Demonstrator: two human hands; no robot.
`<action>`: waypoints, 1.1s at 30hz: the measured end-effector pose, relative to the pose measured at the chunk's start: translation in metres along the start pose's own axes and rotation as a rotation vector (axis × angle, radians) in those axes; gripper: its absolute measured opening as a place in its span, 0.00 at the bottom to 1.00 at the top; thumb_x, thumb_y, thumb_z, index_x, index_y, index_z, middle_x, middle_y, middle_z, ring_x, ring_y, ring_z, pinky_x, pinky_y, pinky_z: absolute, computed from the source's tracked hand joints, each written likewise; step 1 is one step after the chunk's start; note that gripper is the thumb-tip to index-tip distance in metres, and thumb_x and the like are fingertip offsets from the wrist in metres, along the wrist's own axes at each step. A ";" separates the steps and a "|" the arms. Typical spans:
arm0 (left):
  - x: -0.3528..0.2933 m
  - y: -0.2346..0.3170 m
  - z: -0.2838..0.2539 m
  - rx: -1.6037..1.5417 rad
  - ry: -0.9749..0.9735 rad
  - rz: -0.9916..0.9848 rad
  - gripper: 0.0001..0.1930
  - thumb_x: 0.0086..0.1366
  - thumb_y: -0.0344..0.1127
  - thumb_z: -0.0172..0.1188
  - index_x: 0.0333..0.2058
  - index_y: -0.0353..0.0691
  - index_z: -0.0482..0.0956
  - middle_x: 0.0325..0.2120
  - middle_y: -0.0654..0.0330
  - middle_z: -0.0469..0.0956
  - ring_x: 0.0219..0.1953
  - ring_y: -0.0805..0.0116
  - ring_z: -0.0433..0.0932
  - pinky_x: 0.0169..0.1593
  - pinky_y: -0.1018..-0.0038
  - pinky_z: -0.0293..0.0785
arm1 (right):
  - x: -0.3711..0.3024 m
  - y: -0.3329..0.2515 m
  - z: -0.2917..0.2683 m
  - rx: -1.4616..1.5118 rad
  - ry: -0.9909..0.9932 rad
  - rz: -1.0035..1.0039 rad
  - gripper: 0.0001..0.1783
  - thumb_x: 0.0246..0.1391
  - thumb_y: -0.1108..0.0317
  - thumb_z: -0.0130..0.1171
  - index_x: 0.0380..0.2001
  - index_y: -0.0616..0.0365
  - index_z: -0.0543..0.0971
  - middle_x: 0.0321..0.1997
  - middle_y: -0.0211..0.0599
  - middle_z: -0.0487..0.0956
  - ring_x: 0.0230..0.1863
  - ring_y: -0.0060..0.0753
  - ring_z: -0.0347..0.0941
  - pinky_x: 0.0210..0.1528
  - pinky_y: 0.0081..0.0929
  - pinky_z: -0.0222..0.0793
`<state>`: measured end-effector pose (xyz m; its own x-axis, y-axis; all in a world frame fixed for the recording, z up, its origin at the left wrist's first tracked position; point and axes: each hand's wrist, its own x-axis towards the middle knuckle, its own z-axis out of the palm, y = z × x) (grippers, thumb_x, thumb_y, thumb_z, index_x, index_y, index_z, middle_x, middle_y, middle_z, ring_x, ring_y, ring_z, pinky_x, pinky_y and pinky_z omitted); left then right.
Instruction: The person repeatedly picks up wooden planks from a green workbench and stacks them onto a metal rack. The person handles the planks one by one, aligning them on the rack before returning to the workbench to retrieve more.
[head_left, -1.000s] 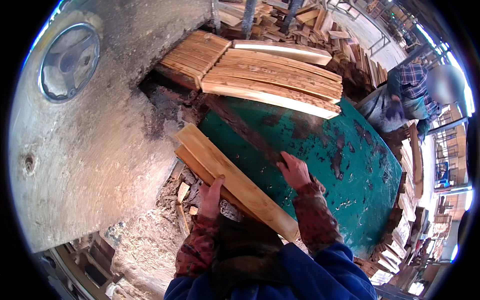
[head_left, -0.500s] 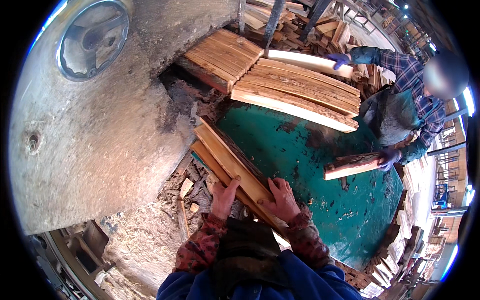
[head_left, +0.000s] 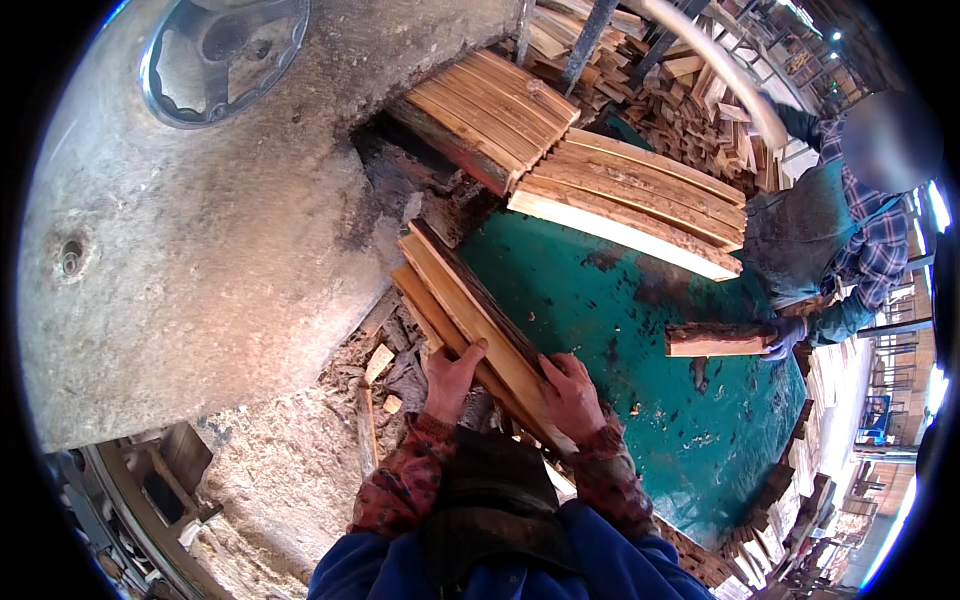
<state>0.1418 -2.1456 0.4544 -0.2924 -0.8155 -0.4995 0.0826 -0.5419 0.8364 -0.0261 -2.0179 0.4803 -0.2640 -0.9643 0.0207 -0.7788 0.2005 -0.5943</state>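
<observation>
Lifted since half a second ago, a pale board (head_left: 722, 70) that lay beyond the stacked boards (head_left: 630, 190) now hangs blurred in the air beside a co-worker (head_left: 840, 235). From my remote seat, left to right: a grey panel (head_left: 200, 260) with a metal handwheel (head_left: 230, 40). Next, the left hand (head_left: 453, 382) clasps the left edge of a bundle of boards (head_left: 455, 288), thumb on top. The bundle's long axis slants from a far end at upper left to a near end at lower right, toward a dark apron (head_left: 495, 500). The right hand (head_left: 572, 395) grips the bundle's dark, bark-edged right side and is nearer the near end; the far end lies ahead, well apart from both hands. I cannot see the fingertips underneath. Rightmost, over the green tabletop (head_left: 600, 330), the co-worker's gloved hand (head_left: 785, 338) holds a short board (head_left: 718, 342).
</observation>
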 end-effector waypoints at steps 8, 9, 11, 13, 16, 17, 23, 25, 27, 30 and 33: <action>0.009 -0.020 -0.001 -0.060 -0.019 0.048 0.25 0.56 0.43 0.71 0.44 0.28 0.76 0.38 0.59 0.79 0.38 0.73 0.75 0.42 0.74 0.73 | -0.027 -0.018 -0.006 -0.058 -0.025 0.087 0.31 0.45 0.65 0.64 0.54 0.62 0.72 0.60 0.56 0.65 0.63 0.59 0.58 0.62 0.50 0.55; 0.009 -0.019 -0.001 -0.075 -0.033 0.019 0.26 0.56 0.43 0.71 0.44 0.28 0.76 0.38 0.59 0.79 0.38 0.72 0.75 0.43 0.74 0.73 | -0.026 -0.028 -0.002 -0.084 -0.023 0.081 0.34 0.43 0.62 0.66 0.55 0.62 0.71 0.61 0.55 0.63 0.63 0.59 0.57 0.63 0.52 0.53; 0.007 -0.011 -0.001 -0.035 -0.035 0.017 0.26 0.57 0.44 0.70 0.45 0.27 0.75 0.39 0.58 0.79 0.40 0.72 0.74 0.44 0.74 0.72 | -0.025 -0.050 0.002 -0.142 -0.018 0.073 0.40 0.41 0.56 0.69 0.57 0.63 0.69 0.63 0.55 0.60 0.65 0.59 0.54 0.64 0.55 0.48; 0.010 -0.011 -0.001 0.019 -0.038 0.034 0.27 0.58 0.45 0.69 0.46 0.27 0.75 0.40 0.58 0.79 0.40 0.72 0.74 0.46 0.73 0.72 | -0.024 -0.046 0.007 -0.188 -0.031 0.088 0.46 0.36 0.48 0.71 0.58 0.58 0.68 0.65 0.50 0.58 0.65 0.57 0.51 0.63 0.55 0.47; 0.016 -0.017 -0.007 0.097 -0.027 0.083 0.26 0.59 0.46 0.68 0.46 0.28 0.75 0.41 0.58 0.79 0.41 0.71 0.74 0.47 0.72 0.71 | -0.024 -0.043 0.005 -0.177 -0.009 0.053 0.45 0.34 0.47 0.72 0.57 0.54 0.70 0.64 0.48 0.58 0.64 0.55 0.53 0.62 0.53 0.49; 0.016 -0.016 -0.007 0.107 -0.032 0.087 0.26 0.59 0.46 0.67 0.46 0.28 0.75 0.41 0.57 0.79 0.41 0.71 0.74 0.47 0.72 0.71 | -0.024 -0.042 0.004 -0.198 -0.013 0.049 0.45 0.33 0.47 0.72 0.56 0.52 0.72 0.64 0.48 0.59 0.64 0.54 0.53 0.61 0.53 0.49; 0.024 -0.020 -0.017 0.233 -0.042 0.055 0.29 0.59 0.52 0.66 0.46 0.28 0.75 0.40 0.55 0.79 0.42 0.68 0.75 0.46 0.71 0.71 | -0.026 -0.032 0.006 -0.200 0.031 0.029 0.33 0.37 0.53 0.70 0.50 0.49 0.78 0.62 0.47 0.62 0.63 0.54 0.55 0.61 0.52 0.51; 0.027 -0.024 -0.018 0.209 -0.023 0.065 0.31 0.59 0.54 0.65 0.45 0.27 0.75 0.40 0.54 0.79 0.41 0.67 0.75 0.46 0.71 0.72 | -0.027 -0.031 0.007 -0.189 0.048 0.021 0.30 0.39 0.55 0.69 0.49 0.48 0.78 0.62 0.47 0.63 0.64 0.54 0.56 0.61 0.52 0.52; 0.030 -0.035 -0.017 0.138 0.008 0.156 0.32 0.59 0.55 0.64 0.45 0.26 0.75 0.40 0.53 0.79 0.41 0.66 0.76 0.45 0.70 0.72 | -0.027 -0.032 0.009 -0.193 0.059 0.016 0.28 0.41 0.57 0.68 0.49 0.48 0.78 0.62 0.47 0.63 0.63 0.54 0.56 0.61 0.52 0.52; 0.030 -0.026 -0.017 0.163 -0.023 0.057 0.32 0.59 0.53 0.66 0.47 0.25 0.74 0.41 0.53 0.78 0.41 0.67 0.75 0.45 0.70 0.72 | -0.030 -0.027 0.012 -0.205 0.094 -0.021 0.28 0.41 0.58 0.67 0.50 0.47 0.78 0.62 0.47 0.63 0.63 0.54 0.57 0.60 0.51 0.53; 0.022 -0.013 -0.010 0.144 -0.035 0.018 0.33 0.58 0.52 0.66 0.47 0.24 0.74 0.41 0.55 0.77 0.40 0.69 0.74 0.43 0.71 0.72 | -0.031 -0.023 0.012 -0.187 0.095 -0.016 0.27 0.45 0.52 0.64 0.51 0.44 0.77 0.62 0.45 0.62 0.63 0.53 0.56 0.60 0.51 0.52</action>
<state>0.1435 -2.1587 0.4304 -0.3256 -0.8158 -0.4780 -0.0487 -0.4904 0.8701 0.0067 -1.9949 0.4831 -0.2965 -0.9486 0.1104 -0.8730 0.2223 -0.4341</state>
